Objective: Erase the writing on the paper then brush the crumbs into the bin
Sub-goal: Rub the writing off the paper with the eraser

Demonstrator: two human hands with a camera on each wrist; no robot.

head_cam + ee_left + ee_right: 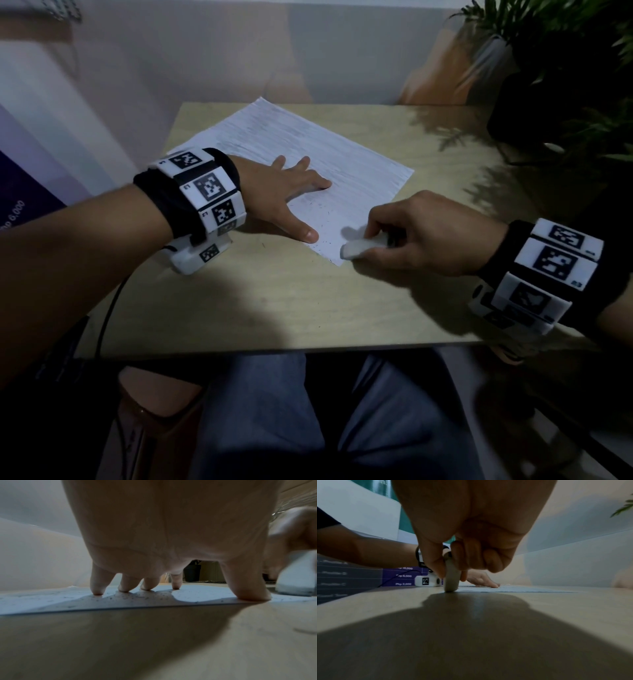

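White paper [308,161] lies on the counter [274,301], pinned by the left hand's [287,192] spread fingers [97,586] while the right hand [421,236] pinches the eraser [359,247] at its near corner, where hard rubbing could crumple the corner.

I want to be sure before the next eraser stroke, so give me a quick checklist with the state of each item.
1. Left hand pinning the paper flat, fingers spread: ok.
2. Right hand gripping the eraser: ok.
3. Eraser on the paper's near corner, not off on the table: ok in the head view, right at the edge.
4. Writing gone from the sheet: cannot tell; faint grey streaks show, too blurred to read.
5. Crumbs kept on the paper: not ok, a few specks lie on the table too.
6. Bin within reach for brushing: cannot tell, none in view.
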